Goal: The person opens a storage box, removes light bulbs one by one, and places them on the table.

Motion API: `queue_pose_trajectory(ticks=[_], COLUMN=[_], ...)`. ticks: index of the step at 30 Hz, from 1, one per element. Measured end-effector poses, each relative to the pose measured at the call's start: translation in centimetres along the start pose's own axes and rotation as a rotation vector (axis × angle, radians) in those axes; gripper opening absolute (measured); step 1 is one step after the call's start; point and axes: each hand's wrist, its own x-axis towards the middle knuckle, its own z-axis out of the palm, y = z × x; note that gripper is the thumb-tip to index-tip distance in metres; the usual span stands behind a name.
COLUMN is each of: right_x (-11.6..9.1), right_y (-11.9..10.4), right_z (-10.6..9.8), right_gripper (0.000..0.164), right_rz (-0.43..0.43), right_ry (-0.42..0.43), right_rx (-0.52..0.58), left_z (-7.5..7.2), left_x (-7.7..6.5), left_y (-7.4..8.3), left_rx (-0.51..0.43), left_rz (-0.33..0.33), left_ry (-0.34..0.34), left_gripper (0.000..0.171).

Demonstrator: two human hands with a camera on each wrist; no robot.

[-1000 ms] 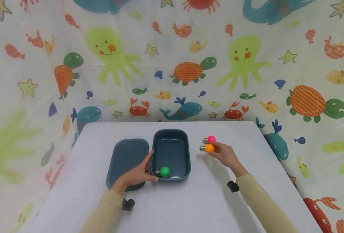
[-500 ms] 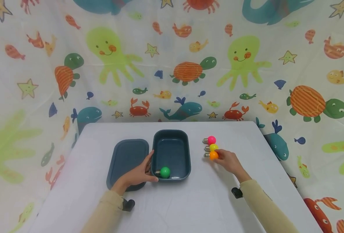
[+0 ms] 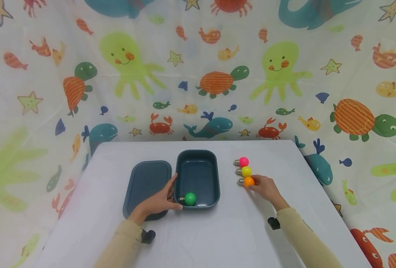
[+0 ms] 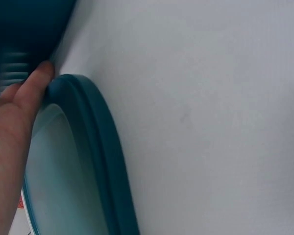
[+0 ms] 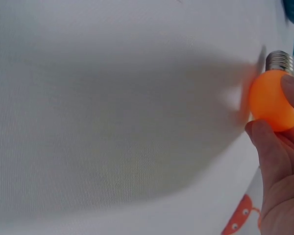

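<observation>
My right hand (image 3: 264,187) pinches an orange light bulb (image 3: 249,181) by its round globe, its metal screw base pointing left. In the right wrist view the orange bulb (image 5: 273,100) sits between thumb and fingertips, close over the white cloth. Just beyond it lie a yellow bulb (image 3: 246,171) and a pink bulb (image 3: 243,162), bases also leftward. My left hand (image 3: 159,201) rests with fairly straight fingers against the left wall of a dark blue box (image 3: 217,178), thumb at its near corner. A green bulb (image 3: 190,198) lies in the box's near left corner.
A flat dark blue lid (image 3: 147,178) lies left of the box, partly under my left hand and wrist. The table (image 3: 198,238) wears a white cloth. Behind and around it hangs a curtain (image 3: 191,48) printed with sea animals.
My right hand has moved the orange bulb nearer to me and slightly right, uncovering the yellow bulb behind it. The left hand, the box and the green bulb have stayed in place.
</observation>
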Motion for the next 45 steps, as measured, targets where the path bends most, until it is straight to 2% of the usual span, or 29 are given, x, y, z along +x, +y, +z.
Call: queue_pose_trajectory(ticks=[10,18,23,28,31,36,39,45], right_x=[-0.2,0.2,0.7,1.0,1.0,0.8,0.8,1.2], right_y=[-0.1,-0.8,-3.1,-6.2,-8.2,-11.1,-12.3,-13.8], right_z=[-0.3,-2.0,-3.4,-3.6,-3.3,-2.5,-1.8,-0.1], right_gripper=[0.051,0.053,0.056,0.053,0.053,0.056,0.056,0.056], right_rz=[0.009,0.011,-0.026,-0.111,-0.173,-0.207,-0.200,-0.270], right_ry=[-0.008,-0.018,0.009,0.014,0.014,0.001,-0.018,-0.059], right_rx=[-0.006,-0.015,0.003,0.031,0.030,0.062,0.086,0.057], left_z=[0.0,0.1,0.1,0.1,0.1,0.1,0.0,0.0], left_x=[0.0,-0.1,-0.1,0.0,0.1,0.1,0.1,0.1], left_y=[-0.1,0.1,0.1,0.0,-0.1,-0.1,0.0,0.0], left_rx=[0.000,-0.014,-0.007,0.000,-0.001,-0.008,-0.009,-0.006], left_rz=[0.013,0.016,0.005,-0.006,-0.006,0.003,0.007,0.017], left_ry=[-0.005,-0.012,-0.006,0.003,0.003,-0.006,-0.008,-0.005], left_gripper=[0.117,0.117,0.117,0.116,0.116,0.116,0.117,0.117])
